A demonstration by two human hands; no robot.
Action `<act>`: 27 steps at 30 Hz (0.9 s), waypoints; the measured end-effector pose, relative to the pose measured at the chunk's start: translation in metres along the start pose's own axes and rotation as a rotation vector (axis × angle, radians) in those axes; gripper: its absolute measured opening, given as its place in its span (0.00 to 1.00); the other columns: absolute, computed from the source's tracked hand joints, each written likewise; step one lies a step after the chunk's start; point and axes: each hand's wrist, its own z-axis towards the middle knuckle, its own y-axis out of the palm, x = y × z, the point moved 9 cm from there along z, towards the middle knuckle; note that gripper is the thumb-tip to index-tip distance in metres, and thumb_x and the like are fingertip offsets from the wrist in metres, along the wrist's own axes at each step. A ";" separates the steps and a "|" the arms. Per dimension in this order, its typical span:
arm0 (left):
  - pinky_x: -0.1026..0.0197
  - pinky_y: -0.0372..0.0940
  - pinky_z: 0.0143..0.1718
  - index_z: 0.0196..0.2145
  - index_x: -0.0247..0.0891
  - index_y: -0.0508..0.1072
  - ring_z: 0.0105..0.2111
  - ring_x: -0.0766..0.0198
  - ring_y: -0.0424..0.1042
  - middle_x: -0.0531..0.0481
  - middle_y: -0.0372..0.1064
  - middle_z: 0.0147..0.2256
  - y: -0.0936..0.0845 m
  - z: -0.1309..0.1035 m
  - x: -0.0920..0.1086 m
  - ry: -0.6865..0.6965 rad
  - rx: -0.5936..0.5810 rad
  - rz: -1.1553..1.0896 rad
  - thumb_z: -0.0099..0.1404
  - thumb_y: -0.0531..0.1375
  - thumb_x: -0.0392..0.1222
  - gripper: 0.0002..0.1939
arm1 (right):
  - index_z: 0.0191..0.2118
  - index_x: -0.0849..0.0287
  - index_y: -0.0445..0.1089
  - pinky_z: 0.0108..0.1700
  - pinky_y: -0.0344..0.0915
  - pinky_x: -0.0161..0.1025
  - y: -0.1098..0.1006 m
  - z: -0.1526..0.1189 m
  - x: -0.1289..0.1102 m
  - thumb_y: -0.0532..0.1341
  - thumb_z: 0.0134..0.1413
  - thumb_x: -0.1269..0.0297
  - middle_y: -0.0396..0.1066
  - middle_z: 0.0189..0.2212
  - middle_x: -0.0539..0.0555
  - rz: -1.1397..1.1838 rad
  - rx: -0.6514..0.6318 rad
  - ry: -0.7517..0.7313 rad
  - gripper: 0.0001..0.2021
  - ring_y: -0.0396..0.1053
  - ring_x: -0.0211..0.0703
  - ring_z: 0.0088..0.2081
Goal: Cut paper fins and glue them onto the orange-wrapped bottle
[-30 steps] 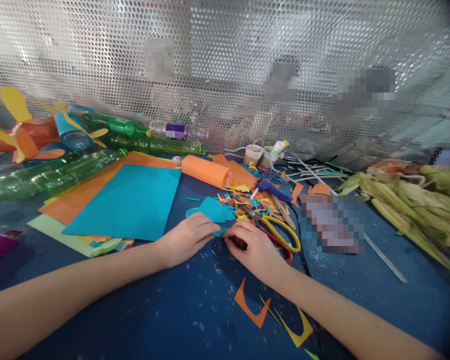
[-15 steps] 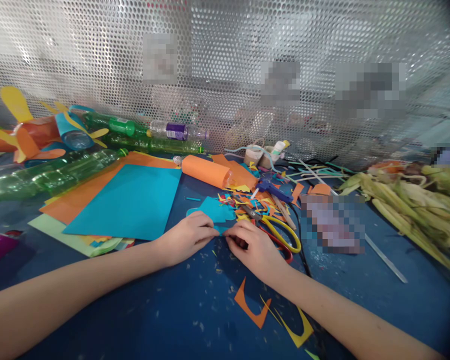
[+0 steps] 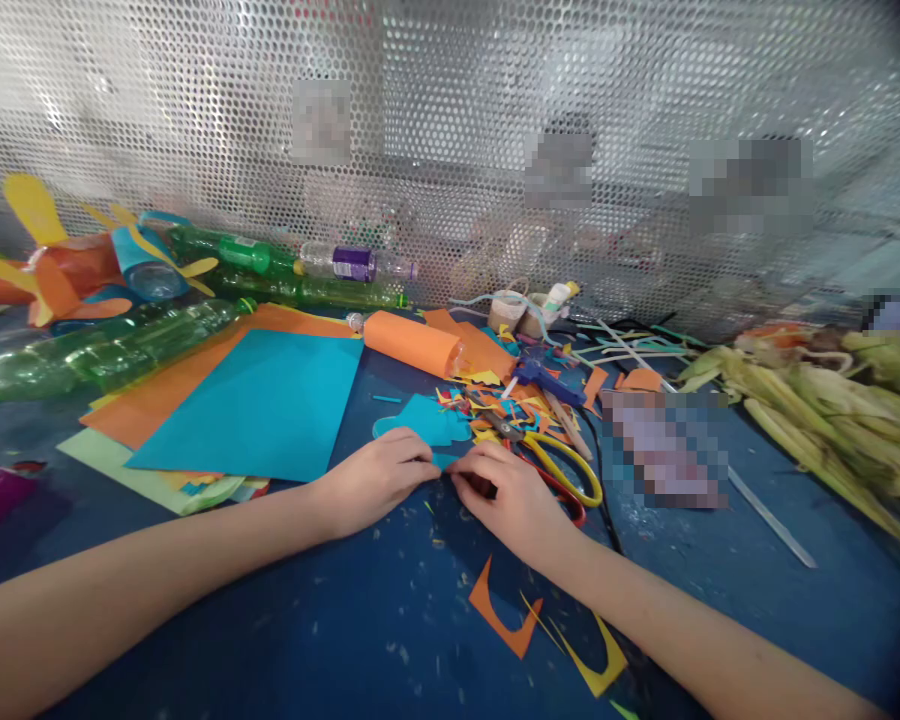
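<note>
left hand (image 3: pixel 379 482): fingertips pinching the 9 o'clock side of the small blue piece (image 3: pixel 444 461)
right hand (image 3: pixel 514 500): thumb and forefinger pinched together at its 3 o'clock side
piece's place: between both sets of fingertips, above the table (image 3: pixel 360 620)
two-sided pinch: probably for fine control of something so small
piece's long axis: seems to run 9 to 3; ends covered, pointing end can't be told
yellow-handled scissors (image 3: pixel 586 482): 3 o'clock of the hands, blades toward 10, perhaps for easy reach
</note>
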 end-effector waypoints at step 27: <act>0.59 0.62 0.43 0.40 0.33 0.71 0.40 0.62 0.64 0.44 0.66 0.37 0.001 -0.001 -0.002 -0.049 -0.005 0.016 0.66 0.49 0.33 0.11 | 0.35 0.56 0.72 0.35 0.66 0.35 0.000 0.000 -0.002 0.56 0.52 0.73 0.68 0.32 0.52 -0.015 0.018 -0.033 0.09 0.67 0.38 0.32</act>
